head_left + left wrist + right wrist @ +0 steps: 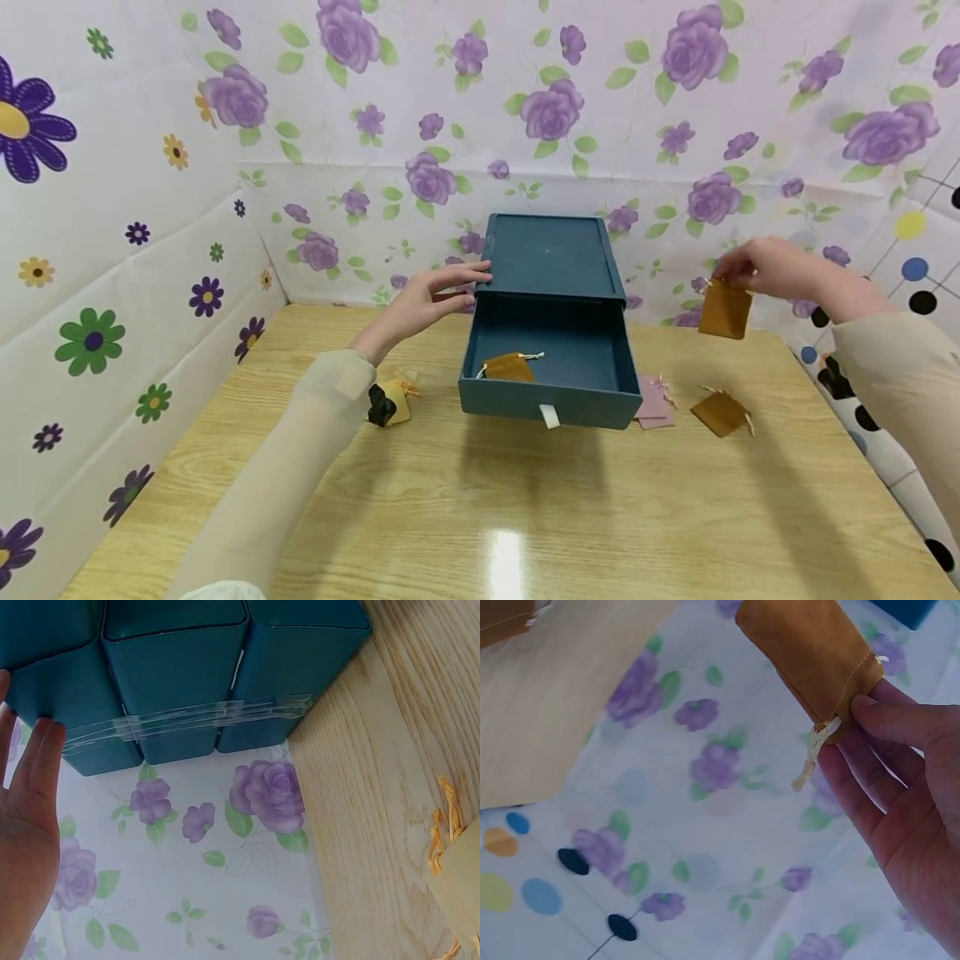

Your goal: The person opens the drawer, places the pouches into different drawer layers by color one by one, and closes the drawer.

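My right hand pinches a brown drawstring pouch by its top edge, lifted above the right side of the table. In the right wrist view the thumb presses the pouch against the fingers beside its pale cord. The fingers of my left hand lie extended against the left side of a dark teal drawer unit. Its top drawer is pulled out, white tab in front, with another brown pouch lying inside at the front left.
Right of the unit, pink pouches and a brown pouch lie on the wooden table. At left are a yellow pouch and a black one. Clear tape binds the stacked drawer boxes. Flower-print sheeting stands behind.
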`<state>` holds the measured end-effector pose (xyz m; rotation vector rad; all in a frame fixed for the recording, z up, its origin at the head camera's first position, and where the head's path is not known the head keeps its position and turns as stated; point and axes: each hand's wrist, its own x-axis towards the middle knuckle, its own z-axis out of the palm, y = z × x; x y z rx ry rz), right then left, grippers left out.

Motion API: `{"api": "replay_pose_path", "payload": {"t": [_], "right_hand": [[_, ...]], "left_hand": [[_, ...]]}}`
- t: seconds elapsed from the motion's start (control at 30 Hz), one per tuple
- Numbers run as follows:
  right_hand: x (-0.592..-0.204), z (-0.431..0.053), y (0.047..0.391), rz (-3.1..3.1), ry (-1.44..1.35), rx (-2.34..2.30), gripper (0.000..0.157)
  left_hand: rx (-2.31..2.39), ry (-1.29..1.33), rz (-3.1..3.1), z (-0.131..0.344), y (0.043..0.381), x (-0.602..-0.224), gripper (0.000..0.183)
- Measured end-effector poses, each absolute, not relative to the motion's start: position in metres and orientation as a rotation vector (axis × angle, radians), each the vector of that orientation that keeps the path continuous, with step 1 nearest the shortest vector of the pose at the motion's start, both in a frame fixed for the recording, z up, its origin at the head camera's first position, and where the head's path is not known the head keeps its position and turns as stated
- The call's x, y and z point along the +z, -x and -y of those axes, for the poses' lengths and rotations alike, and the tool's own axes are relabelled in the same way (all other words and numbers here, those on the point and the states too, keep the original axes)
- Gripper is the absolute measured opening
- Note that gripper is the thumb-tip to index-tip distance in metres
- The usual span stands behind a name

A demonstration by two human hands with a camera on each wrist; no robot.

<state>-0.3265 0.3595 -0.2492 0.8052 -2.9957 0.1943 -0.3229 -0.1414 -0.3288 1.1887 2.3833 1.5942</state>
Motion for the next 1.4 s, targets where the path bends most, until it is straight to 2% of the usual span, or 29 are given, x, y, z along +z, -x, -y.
{"api": "replay_pose_path", "payload": {"t": [0.63, 1.1, 1.4], "right_hand": [[-0.174, -0.279, 0.31, 2.878, -1.034, 0.091, 0.019], [-0.157, -0.209, 0.3, 2.858, -1.275, 0.092, 0.019], [-0.16, -0.167, 0.296, 2.879, -1.363, 0.04, 0.018]], "left_hand": [[1.578, -1.193, -2.391, 0.139, 0.322, -0.331, 0.037], [1.602, -1.157, -2.385, 0.139, 0.321, -0.328, 0.037], [1.617, -1.119, -2.372, 0.136, 0.311, -0.318, 0.038]]}}
